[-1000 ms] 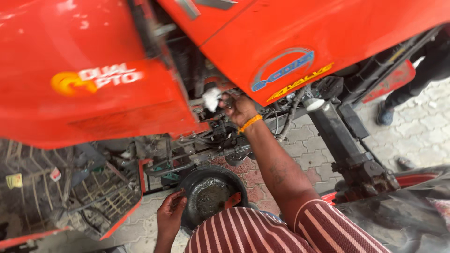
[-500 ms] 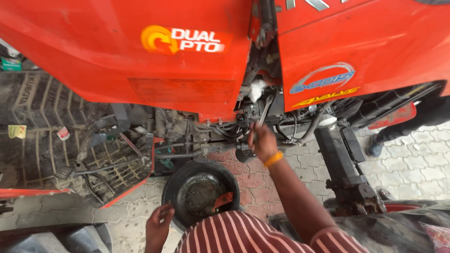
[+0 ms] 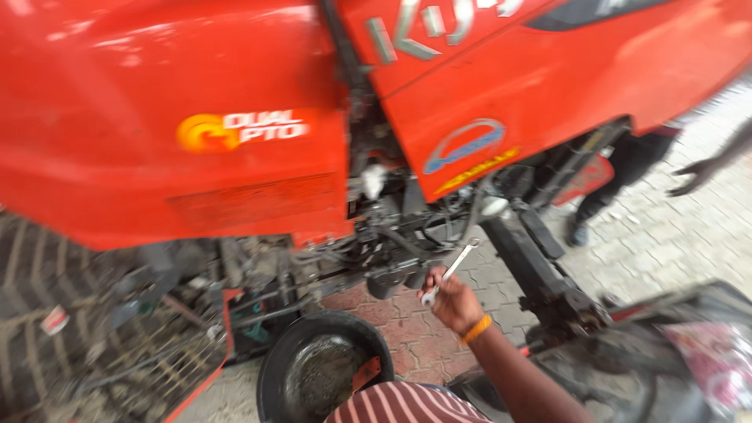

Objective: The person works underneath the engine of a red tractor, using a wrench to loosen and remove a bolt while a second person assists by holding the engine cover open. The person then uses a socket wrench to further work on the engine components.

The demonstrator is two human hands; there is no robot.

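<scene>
I hold a slim silver metal spanner (image 3: 452, 270) in my right hand (image 3: 452, 301), fingers curled tight around its lower end so the upper ring end points up at the grimy dark linkage (image 3: 399, 247) beneath the red tractor body panels (image 3: 258, 149). A black round drain pan (image 3: 325, 368) sits on the brick paving (image 3: 666, 227) below the linkage. My left hand is out of sight.

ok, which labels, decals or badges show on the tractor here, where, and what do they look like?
Decal: left red panel; orange-yellow swirl with white lettering.
Oval sticker: right red panel, lower edge; blue oval outline.
Yellow strip sticker: just under the oval; slanted.
Raised metal letters: top of the right panel; silver-grey.
Small tag: on the tyre, far left; white and red.
</scene>
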